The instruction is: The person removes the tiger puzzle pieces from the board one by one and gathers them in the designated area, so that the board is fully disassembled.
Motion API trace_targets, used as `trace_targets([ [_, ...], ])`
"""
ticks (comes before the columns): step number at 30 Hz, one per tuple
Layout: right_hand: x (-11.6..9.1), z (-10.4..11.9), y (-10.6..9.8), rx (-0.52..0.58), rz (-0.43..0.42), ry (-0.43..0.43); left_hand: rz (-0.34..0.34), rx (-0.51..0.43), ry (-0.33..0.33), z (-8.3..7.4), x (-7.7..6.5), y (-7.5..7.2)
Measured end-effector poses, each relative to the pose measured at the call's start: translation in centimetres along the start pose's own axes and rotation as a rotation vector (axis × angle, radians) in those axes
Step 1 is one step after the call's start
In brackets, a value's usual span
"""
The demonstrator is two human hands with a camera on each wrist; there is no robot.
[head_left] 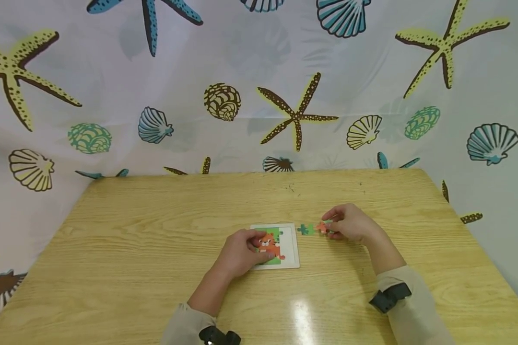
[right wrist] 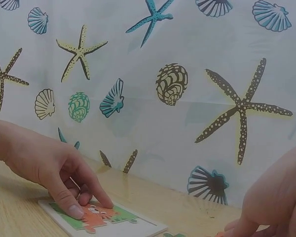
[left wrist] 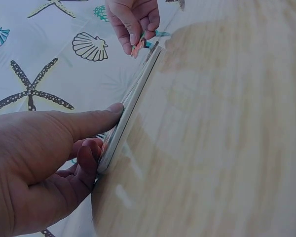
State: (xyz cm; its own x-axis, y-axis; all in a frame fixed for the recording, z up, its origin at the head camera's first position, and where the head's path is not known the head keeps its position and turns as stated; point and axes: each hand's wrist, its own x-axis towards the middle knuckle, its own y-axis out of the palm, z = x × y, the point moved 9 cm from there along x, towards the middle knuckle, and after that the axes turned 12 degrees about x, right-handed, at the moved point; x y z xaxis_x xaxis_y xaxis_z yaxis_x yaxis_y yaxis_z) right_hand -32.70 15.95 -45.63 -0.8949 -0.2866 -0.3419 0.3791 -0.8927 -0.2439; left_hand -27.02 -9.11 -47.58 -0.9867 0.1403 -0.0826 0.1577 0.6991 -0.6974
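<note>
A white-framed jigsaw board (head_left: 290, 247) lies on the table, its left part filled with an orange tiger (head_left: 267, 243) on green. My left hand (head_left: 241, 251) rests on that filled part, thumb and index finger stretched out over the picture. The left wrist view has the left thumb at the board's near edge, other fingers bent. To the right of the board, my right hand (head_left: 350, 224) pinches an orange and green puzzle piece (head_left: 322, 227) between thumb and fingers. A green puzzle piece (head_left: 305, 229) lies between that hand and the board, close to the held piece.
The wooden table (head_left: 155, 230) reaches back to a white cloth (head_left: 233, 52) printed with starfish and shells. The cloth also hangs along both sides. Each sleeve carries a black wrist camera, one on the right forearm (head_left: 390, 297).
</note>
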Motion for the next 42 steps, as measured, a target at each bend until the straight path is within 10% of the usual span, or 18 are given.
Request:
trace_targets([
  [42,-0.2,-1.3,-3.3,0.027,-0.073,0.051,-0.002,0.010,0.002,-0.3,-0.1,-0.2],
])
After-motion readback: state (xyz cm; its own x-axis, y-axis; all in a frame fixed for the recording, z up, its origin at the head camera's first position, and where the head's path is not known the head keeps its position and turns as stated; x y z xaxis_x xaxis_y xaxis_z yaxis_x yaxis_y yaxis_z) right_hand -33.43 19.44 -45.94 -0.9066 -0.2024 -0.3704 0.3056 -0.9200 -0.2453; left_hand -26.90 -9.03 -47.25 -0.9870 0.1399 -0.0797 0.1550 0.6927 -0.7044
